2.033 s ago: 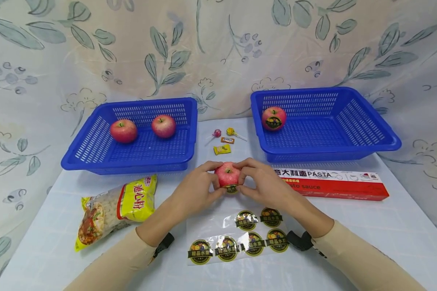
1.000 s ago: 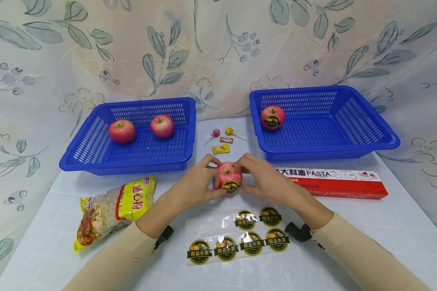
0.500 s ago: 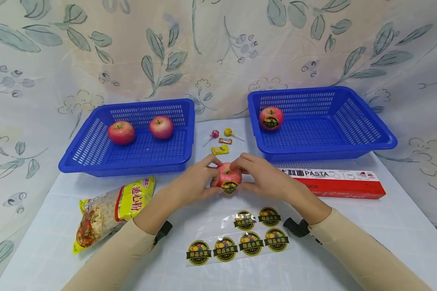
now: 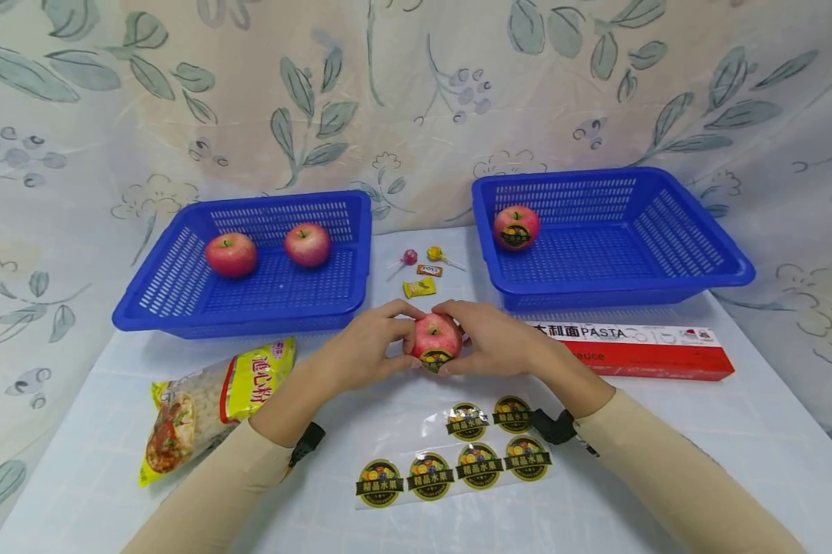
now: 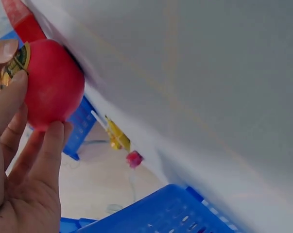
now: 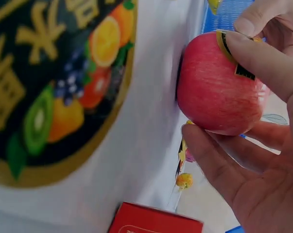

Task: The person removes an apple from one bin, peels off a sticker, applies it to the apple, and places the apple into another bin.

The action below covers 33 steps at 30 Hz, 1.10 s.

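Between both hands, low over the middle of the table, sits a red apple (image 4: 438, 334) with a round black-and-gold fruit sticker (image 4: 436, 359) on its near side. My left hand (image 4: 370, 346) grips the apple from the left, its thumb at the sticker's edge. From the right, my right hand (image 4: 495, 338) curls round it; in the right wrist view the thumb presses on the sticker (image 6: 225, 46). Nearer me lies a clear sheet (image 4: 405, 431) bearing several more of these stickers (image 4: 430, 475).
Two apples (image 4: 232, 255) are in the left blue basket (image 4: 242, 319); one stickered apple (image 4: 516, 228) is in the right blue basket (image 4: 630, 286). Lollipops (image 4: 435, 253) and small wrapped candies (image 4: 419, 287) lie between. A pasta bag (image 4: 218, 408) sits left, a red pasta box (image 4: 658, 360) right.
The apple has been turned so its sticker faces up more than two seconds ago. The right thumb has moved inward onto the sticker's lower edge. Both hands stay round the apple.
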Available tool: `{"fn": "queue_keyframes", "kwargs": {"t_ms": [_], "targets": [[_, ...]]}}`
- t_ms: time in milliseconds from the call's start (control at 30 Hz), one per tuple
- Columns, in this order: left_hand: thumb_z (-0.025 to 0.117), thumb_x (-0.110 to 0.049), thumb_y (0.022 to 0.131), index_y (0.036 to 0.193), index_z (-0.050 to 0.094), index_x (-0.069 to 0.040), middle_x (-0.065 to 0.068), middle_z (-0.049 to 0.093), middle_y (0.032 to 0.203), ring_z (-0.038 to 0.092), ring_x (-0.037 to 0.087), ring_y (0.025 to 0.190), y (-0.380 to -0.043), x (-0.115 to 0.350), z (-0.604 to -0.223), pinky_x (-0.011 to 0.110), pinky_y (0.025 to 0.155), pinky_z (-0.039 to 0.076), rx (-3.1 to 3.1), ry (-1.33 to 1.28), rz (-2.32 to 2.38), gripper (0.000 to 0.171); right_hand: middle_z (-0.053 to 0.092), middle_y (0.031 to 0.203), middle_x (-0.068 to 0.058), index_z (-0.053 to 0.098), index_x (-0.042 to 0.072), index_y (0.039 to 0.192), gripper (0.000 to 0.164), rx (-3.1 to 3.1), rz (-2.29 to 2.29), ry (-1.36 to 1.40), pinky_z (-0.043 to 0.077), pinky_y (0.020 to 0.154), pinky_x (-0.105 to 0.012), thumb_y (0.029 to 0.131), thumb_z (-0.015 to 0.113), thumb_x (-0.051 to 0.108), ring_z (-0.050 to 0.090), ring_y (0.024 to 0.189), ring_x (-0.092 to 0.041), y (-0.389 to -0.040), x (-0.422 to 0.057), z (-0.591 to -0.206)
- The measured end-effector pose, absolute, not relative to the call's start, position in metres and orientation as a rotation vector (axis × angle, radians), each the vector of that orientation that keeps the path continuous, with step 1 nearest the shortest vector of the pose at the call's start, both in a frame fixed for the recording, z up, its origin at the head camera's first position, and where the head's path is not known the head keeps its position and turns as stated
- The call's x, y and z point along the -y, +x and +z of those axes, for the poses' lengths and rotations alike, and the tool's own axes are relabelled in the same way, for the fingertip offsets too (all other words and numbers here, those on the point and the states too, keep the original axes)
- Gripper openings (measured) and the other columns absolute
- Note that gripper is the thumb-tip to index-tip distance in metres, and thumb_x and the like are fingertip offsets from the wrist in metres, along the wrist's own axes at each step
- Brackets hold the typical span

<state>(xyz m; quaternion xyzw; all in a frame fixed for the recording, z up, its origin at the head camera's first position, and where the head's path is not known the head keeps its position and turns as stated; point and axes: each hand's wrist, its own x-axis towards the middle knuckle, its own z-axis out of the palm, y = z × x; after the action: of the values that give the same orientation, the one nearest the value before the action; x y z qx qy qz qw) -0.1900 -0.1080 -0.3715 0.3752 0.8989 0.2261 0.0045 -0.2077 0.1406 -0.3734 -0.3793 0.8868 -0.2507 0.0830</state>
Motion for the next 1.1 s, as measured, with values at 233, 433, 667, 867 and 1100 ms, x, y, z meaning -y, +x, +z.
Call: {"fn": "queue_keyframes", "kwargs": {"t_ms": [233,433,667,867,1100], "targets": [[0.079,-0.014,0.091,0.090,0.064,-0.013,0.004,0.066,0.117,0.068,0.019,0.104,-0.184,0.122,-0.355,0.023,0.080,0.059,-2.812,1.160,0.890,0.015,0.064,0.120,0.004,0.052,0.012,0.136,0.076,-2.591,-0.832,-1.097,0.058,0.089,-0.034,0.073,0.092,0.025,0.063,0.108,-0.013,-0.194,-0.163,-0.337],[0.079,-0.019,0.092,0.098,0.067,-0.016,-0.006,0.065,0.101,0.069,0.011,0.098,-0.177,0.144,-0.332,0.020,0.073,0.059,-2.773,0.999,0.975,0.014,0.058,0.135,0.003,0.046,0.020,0.147,0.084,-2.595,-0.813,-1.021,0.058,0.094,-0.038,0.078,0.091,0.031,0.061,0.120,-0.016,-0.200,-0.198,-0.287],[0.078,-0.026,0.093,0.102,0.068,-0.018,-0.006,0.068,0.101,0.069,0.015,0.097,-0.180,0.177,-0.298,0.035,0.080,0.061,-2.870,0.904,0.840,0.015,0.053,0.142,-0.006,0.045,0.019,0.150,0.087,-2.674,-0.753,-0.872,0.058,0.094,-0.047,0.078,0.092,0.026,0.063,0.120,-0.031,-0.242,-0.243,-0.251],[0.078,-0.028,0.093,0.108,0.068,-0.018,0.000,0.070,0.108,0.066,0.020,0.102,-0.204,0.215,-0.271,0.041,0.085,0.057,-2.968,0.668,0.731,0.020,0.051,0.142,-0.011,0.040,0.017,0.151,0.088,-2.729,-0.639,-0.729,0.054,0.098,-0.053,0.080,0.091,0.026,0.061,0.123,-0.042,-0.287,-0.277,-0.247],[0.075,-0.033,0.094,0.122,0.066,-0.011,0.015,0.067,0.123,0.061,0.035,0.115,-0.237,0.260,-0.249,0.057,0.098,0.050,-2.964,0.432,0.539,0.037,0.043,0.151,-0.020,0.036,0.016,0.153,0.090,-2.705,-0.552,-0.619,0.047,0.102,-0.065,0.081,0.089,0.025,0.048,0.131,-0.047,-0.327,-0.292,-0.253]]}}
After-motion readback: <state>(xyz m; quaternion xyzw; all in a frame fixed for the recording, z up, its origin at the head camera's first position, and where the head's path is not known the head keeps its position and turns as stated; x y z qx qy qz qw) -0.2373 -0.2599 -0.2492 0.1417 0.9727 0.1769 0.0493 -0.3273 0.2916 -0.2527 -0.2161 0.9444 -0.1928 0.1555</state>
